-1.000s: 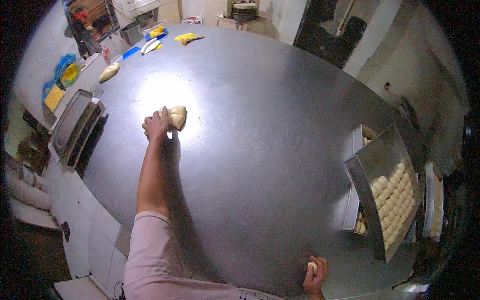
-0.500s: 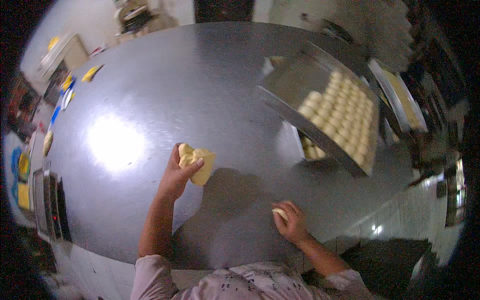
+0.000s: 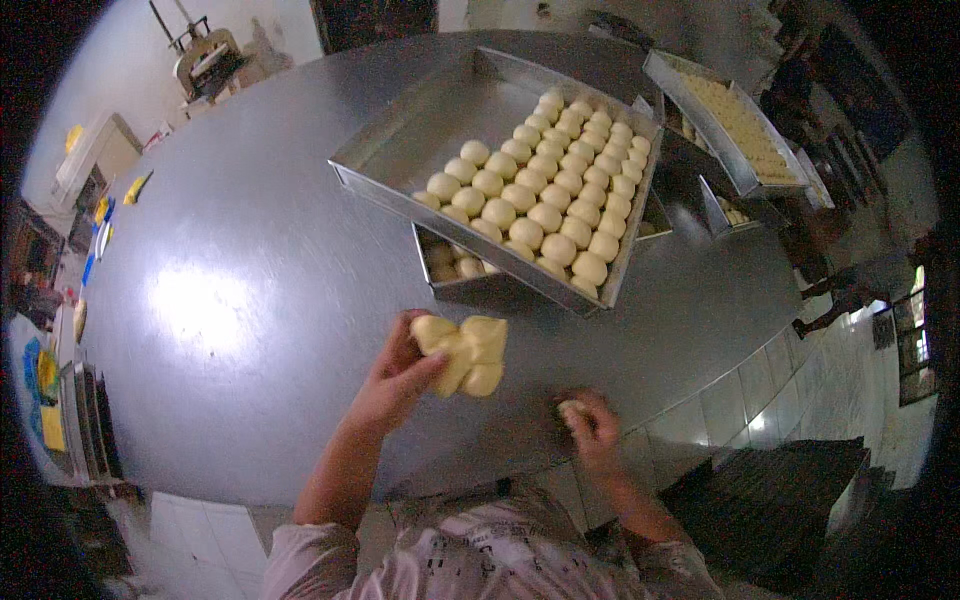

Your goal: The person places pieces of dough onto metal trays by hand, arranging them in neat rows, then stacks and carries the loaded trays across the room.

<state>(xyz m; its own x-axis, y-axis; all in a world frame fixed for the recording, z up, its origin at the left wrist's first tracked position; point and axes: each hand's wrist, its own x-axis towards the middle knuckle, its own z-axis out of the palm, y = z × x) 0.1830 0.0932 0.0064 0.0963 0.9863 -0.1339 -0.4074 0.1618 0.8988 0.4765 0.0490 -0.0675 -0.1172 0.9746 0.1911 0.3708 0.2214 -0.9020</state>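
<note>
My left hand (image 3: 392, 378) is closed around a lumpy, pale yellow piece of dough (image 3: 470, 352), held above the steel table (image 3: 260, 385). The dough hangs out past my fingers in several rounded lobes. Lower and to the right, my right hand (image 3: 600, 432) is curled, a little blurred, with a small pale dough piece (image 3: 573, 406) at its fingers. Beyond both hands stands a metal tray (image 3: 420, 125) with rows of round dough balls (image 3: 545, 218). Its far left part is bare. It rests tilted on another tray (image 3: 424, 262), whose dough balls are partly hidden.
More trays stand at the far right, one long tray (image 3: 725, 110) filled with a pale layer. A metal device (image 3: 205, 65) sits beyond the far left edge. Small yellow and blue things line the left edge. A dark slatted surface (image 3: 765, 510) lies low at the right.
The view has swung right, so the trays appear nearer the middle. My left hand has turned the dough, showing more of its lobes. My right hand still holds the small dough piece.
</note>
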